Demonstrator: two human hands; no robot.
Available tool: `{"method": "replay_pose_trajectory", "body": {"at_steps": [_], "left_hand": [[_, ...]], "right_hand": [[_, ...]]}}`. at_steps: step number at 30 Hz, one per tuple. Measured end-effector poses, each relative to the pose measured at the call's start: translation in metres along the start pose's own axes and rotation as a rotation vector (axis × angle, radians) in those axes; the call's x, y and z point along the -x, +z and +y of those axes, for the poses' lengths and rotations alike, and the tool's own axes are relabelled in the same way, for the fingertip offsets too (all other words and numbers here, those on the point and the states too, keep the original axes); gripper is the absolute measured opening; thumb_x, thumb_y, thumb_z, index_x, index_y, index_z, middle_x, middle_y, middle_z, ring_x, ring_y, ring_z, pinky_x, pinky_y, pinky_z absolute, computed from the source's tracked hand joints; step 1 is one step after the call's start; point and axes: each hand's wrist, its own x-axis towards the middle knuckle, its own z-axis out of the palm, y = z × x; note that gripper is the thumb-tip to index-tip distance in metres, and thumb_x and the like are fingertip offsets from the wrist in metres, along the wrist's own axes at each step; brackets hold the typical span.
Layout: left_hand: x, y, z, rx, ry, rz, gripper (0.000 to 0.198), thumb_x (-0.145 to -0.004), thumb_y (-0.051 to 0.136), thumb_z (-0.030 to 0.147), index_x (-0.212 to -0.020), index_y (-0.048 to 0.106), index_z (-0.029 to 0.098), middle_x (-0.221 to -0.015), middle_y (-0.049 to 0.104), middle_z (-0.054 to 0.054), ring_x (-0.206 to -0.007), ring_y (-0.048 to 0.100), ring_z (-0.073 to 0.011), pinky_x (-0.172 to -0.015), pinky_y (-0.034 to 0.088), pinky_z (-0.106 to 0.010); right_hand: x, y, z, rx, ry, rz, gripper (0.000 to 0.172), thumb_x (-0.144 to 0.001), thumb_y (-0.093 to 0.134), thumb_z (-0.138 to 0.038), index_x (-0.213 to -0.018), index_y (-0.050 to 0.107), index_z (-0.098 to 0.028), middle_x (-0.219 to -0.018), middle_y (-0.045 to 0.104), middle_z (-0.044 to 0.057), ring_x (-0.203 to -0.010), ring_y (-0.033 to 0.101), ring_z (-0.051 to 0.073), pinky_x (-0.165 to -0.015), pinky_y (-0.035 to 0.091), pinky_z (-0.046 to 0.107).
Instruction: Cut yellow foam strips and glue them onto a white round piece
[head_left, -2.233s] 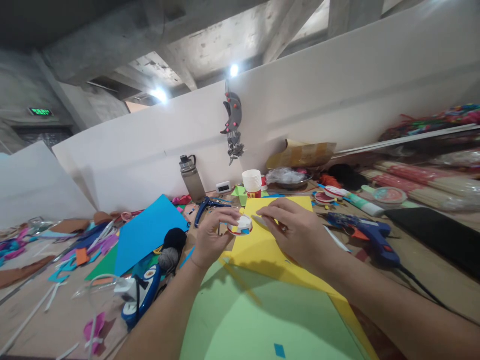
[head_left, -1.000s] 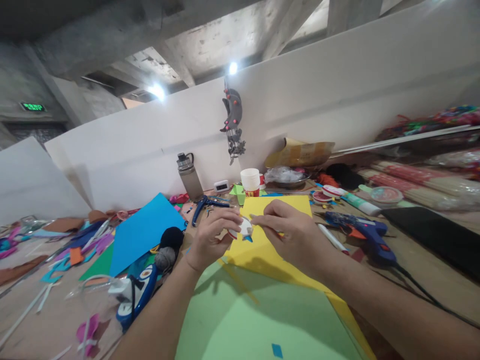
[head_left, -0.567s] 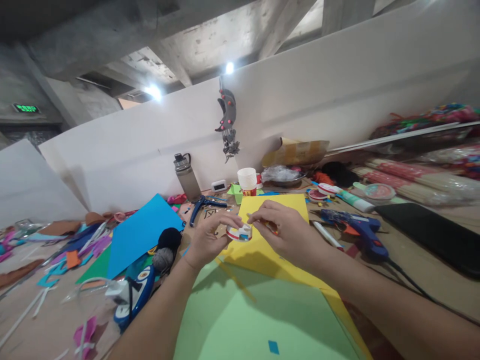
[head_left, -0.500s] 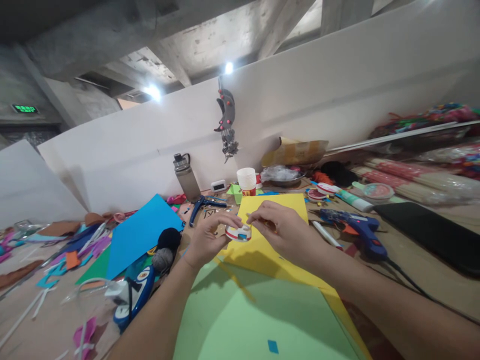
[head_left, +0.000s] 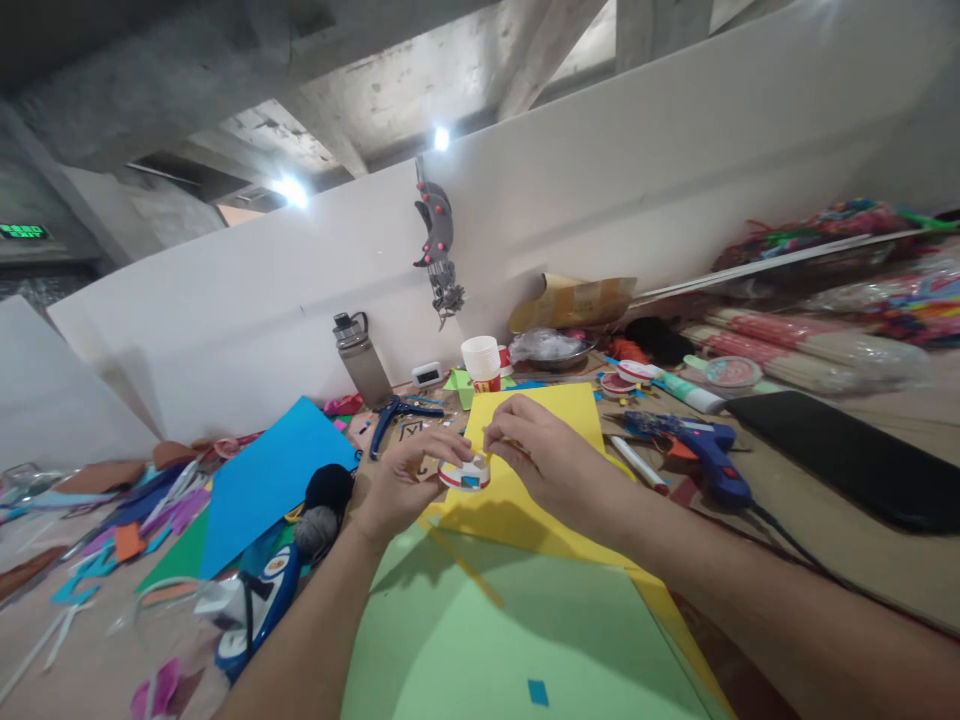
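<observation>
Left hand (head_left: 401, 483) holds the white piece (head_left: 457, 476), likely to steady it; I cannot tell if right hand (head_left: 538, 446) holds anything.

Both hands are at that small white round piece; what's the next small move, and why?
I'd probably steady the white piece in the left hand and ease the right hand's fingertips onto its upper edge: left fingers and thumb already grip it, and the right fingertips are right by that edge, contact unclear.
</observation>
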Motion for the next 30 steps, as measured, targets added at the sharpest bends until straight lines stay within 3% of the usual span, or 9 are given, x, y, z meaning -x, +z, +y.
{"method": "replay_pose_trajectory", "body": {"at_steps": [5,13,30], "left_hand": [[-0.0007,-0.0001,0.0009,0.014,-0.013,-0.019,0.016,-0.074,0.07,0.012,-0.088,0.068,0.019,-0.096,0.069,-0.009,-0.099,0.063,-0.0245,-0.091,0.048,-0.044],[-0.0008,0.0007,0.0009,-0.049,-0.02,-0.011,0.015,-0.075,0.069,0.012,-0.087,0.067,0.019,-0.097,0.071,-0.009,-0.099,0.063,-0.0234,-0.089,0.049,-0.041],[0.0012,-0.0014,-0.0013,-0.055,-0.048,-0.003,0.016,-0.075,0.068,0.011,-0.089,0.067,0.02,-0.099,0.07,-0.01,-0.1,0.063,-0.024,-0.089,0.048,-0.043]], "right_hand": [[-0.0005,0.0004,-0.0009,0.068,0.048,-0.077,0.018,-0.092,0.044,-0.013,-0.082,0.058,-0.017,-0.084,0.054,0.004,-0.077,0.052,0.015,-0.072,0.043,0.029],[-0.0005,-0.002,-0.0059,0.079,0.0,-0.101,0.02,-0.091,0.044,-0.01,-0.079,0.058,-0.017,-0.082,0.055,0.004,-0.079,0.051,0.016,-0.071,0.042,0.028],[0.0021,-0.0014,-0.0012,0.096,-0.016,-0.189,0.02,-0.089,0.043,-0.006,-0.085,0.06,-0.017,-0.091,0.056,0.007,-0.087,0.051,0.019,-0.076,0.042,0.031]]}}
